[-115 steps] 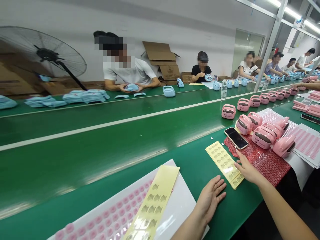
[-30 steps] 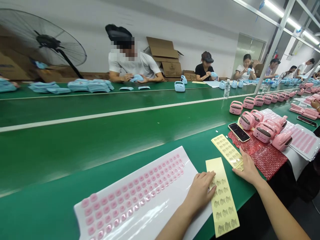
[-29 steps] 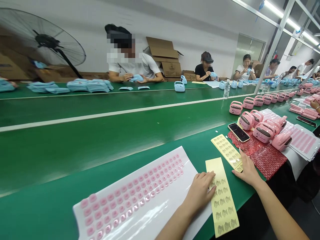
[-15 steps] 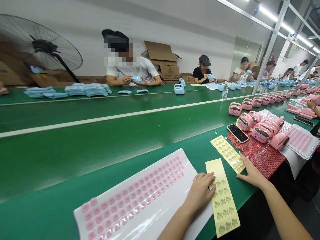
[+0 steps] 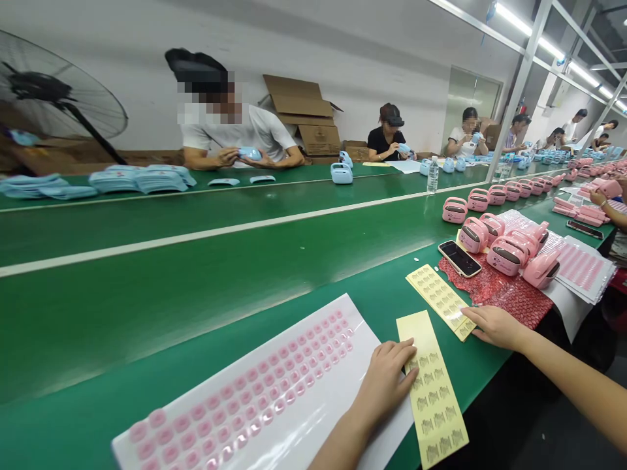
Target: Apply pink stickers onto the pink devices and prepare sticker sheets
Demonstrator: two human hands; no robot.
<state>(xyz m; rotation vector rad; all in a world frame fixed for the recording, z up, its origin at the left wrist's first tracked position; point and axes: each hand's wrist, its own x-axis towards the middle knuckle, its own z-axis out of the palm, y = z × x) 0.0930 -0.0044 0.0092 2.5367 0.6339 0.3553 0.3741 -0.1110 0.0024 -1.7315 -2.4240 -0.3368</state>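
Note:
My left hand (image 5: 385, 385) rests palm down over the right end of a white sheet (image 5: 333, 405) with rows of pink oval stickers. Its fingertips and thumb lie on the left edge of a yellow sheet of printed labels (image 5: 434, 391), fingers a little apart. Farther right, my right hand (image 5: 499, 326) has its fingers and thumb closed round the near end of a second yellow label sheet (image 5: 438, 290), which seems to lie on another one. Part of the thumb's contact is hard to make out.
A phone (image 5: 459, 258) and several pink handled devices (image 5: 507, 254) sit by red bubble wrap (image 5: 514, 300). A water bottle (image 5: 432, 176) stands on the green table (image 5: 220, 313). Opposite, a person in a white shirt (image 5: 255, 130) handles a blue part (image 5: 249, 153).
My right hand has drawn its spread fingers together onto the near end of the second label sheet. My left hand stays on its sheet. The view has turned slightly right.

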